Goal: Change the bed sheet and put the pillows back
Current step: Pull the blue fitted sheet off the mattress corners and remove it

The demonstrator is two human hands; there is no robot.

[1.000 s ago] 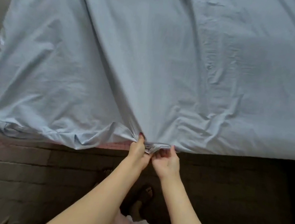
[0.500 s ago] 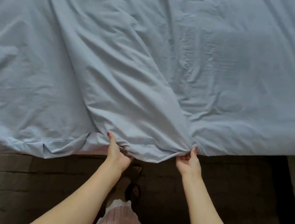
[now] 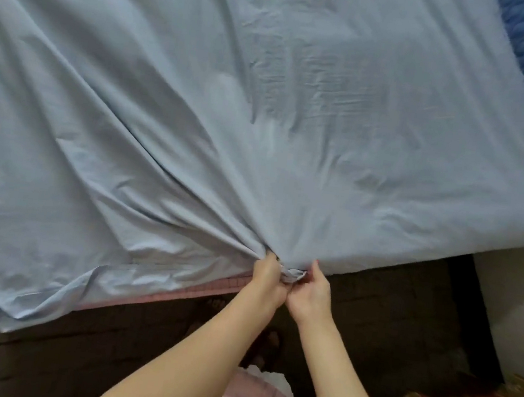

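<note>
The bed sheet (image 3: 266, 100) lies spread over the bed, its near edge bunched. My left hand (image 3: 268, 280) and right hand (image 3: 312, 292), apart half a second ago, now pinch that edge together, so I judge I'm still gathering slack before tucking.

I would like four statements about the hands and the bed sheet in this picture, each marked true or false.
1. Both hands grip the light blue sheet at its near edge. True.
2. The left hand and right hand are far apart. False: they are close together.
3. A pillow lies on the sheet. False: none is visible.
4. A pink edge shows under the sheet to the left of the hands. True.
</note>
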